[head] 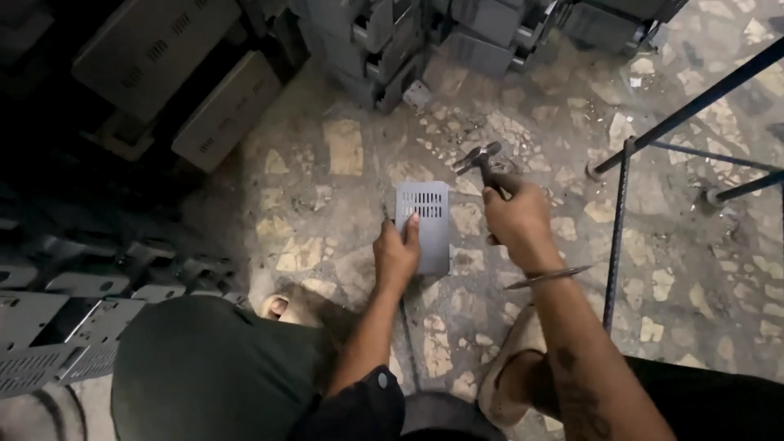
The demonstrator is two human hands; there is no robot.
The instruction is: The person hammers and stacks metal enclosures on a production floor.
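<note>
Knees and sandalled feet crouched over stone floor (pixel 343 147): left hand (pixel 398 255) flat, pinning vented metal plate (pixel 425 224); right hand (pixel 521 222) fisted on raised hammer (pixel 482 158); risk: mis-strike hits pinning fingers.

One grey vented metal plate (pixel 425 224) lies on the floor, one hammer (pixel 482 159) is above it, two hands (pixel 396 257) (pixel 518 224) are at work, one bangle (pixel 547 278), two sandalled feet (pixel 286 306).
</note>
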